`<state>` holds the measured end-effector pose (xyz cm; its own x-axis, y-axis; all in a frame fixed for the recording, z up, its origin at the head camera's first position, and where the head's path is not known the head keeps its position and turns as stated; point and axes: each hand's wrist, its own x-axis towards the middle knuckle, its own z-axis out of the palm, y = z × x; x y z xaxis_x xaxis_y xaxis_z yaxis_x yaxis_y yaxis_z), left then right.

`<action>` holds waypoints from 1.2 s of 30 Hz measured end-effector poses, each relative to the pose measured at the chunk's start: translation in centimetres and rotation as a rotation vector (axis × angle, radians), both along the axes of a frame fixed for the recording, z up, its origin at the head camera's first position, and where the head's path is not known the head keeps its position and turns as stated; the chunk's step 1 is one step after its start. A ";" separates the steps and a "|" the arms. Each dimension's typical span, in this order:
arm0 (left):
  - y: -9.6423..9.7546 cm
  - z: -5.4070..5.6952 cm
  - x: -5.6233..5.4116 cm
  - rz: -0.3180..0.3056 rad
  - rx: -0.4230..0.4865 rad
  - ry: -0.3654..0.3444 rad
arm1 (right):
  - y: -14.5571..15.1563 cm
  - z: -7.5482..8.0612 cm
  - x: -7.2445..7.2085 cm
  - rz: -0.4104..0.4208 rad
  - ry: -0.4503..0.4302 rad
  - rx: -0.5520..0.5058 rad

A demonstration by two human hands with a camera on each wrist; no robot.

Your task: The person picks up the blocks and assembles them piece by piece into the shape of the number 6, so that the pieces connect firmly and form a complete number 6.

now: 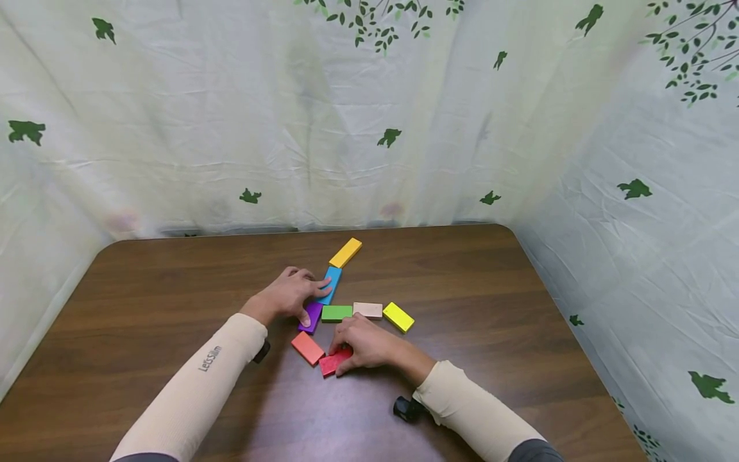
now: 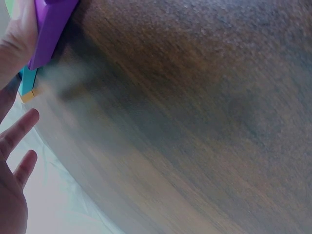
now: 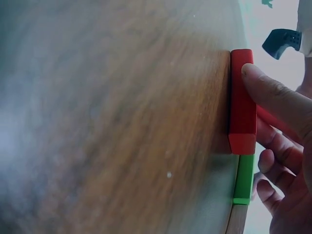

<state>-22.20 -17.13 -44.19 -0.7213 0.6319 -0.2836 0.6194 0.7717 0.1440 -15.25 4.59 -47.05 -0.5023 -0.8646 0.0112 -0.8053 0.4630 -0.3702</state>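
Rectangular coloured blocks lie flat in a branching row on the table. My left hand [image 1: 291, 296] reaches over the row, its thumb touching the purple block [image 1: 312, 317] and a fingertip on the blue block [image 1: 331, 285]; its other fingers spread in the left wrist view. With thumb and fingers, my right hand [image 1: 365, 342] pinches the red block [image 3: 242, 100], which lies at the near end beside the coral block [image 1: 308, 348]. The green block [image 1: 337, 314] extends right from near the purple one, followed by the pale pink block [image 1: 367, 310] and the yellow block [image 1: 398, 317].
An orange-yellow block [image 1: 345, 253] continues the row beyond the blue one, towards the far edge. The brown wooden table [image 1: 173, 301] is bordered by a white curtain [image 1: 231, 115] with green leaf prints at the back and sides.
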 end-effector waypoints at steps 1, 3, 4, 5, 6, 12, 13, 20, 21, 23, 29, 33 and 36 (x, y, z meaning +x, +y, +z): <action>0.0 0.0 0.0 0.001 -0.002 -0.001 | 0.0 0.0 0.0 0.001 0.001 0.001; 0.0 0.0 0.0 0.002 -0.005 -0.003 | -0.1 0.1 0.1 0.000 -0.001 0.000; 0.0 0.0 0.0 0.000 -0.005 -0.001 | -0.1 0.1 0.1 0.000 -0.005 0.000; 0.0 0.0 0.0 -0.002 -0.004 0.001 | -0.1 0.1 0.1 -0.001 -0.008 0.002; 0.0 -0.1 -0.1 -0.003 -0.003 0.003 | -0.1 0.1 0.1 -0.002 -0.009 0.003; 0.0 -0.1 0.0 -0.005 0.004 0.005 | -0.1 0.1 0.0 -0.001 -0.010 0.013; 0.0 -0.1 0.0 -0.004 0.004 0.003 | -0.1 0.1 0.0 0.000 -0.009 0.014; 0.1 0.0 0.0 -0.004 0.002 0.001 | -0.2 0.1 0.1 0.011 0.013 0.002; 0.1 0.0 0.0 -0.006 0.004 0.004 | -0.2 0.1 0.1 0.013 0.018 -0.001; 0.1 0.1 0.0 -0.009 0.010 0.006 | -0.2 0.1 0.1 0.017 0.025 -0.003; 0.0 0.1 0.1 -0.008 0.019 0.000 | -0.3 -0.1 0.2 0.022 0.044 -0.002; 0.0 0.1 0.2 -0.001 0.025 -0.003 | -0.3 -0.1 0.2 0.022 0.043 -0.006; 0.0 0.1 0.2 -0.003 0.025 0.002 | -0.3 -0.1 0.2 0.022 0.041 -0.009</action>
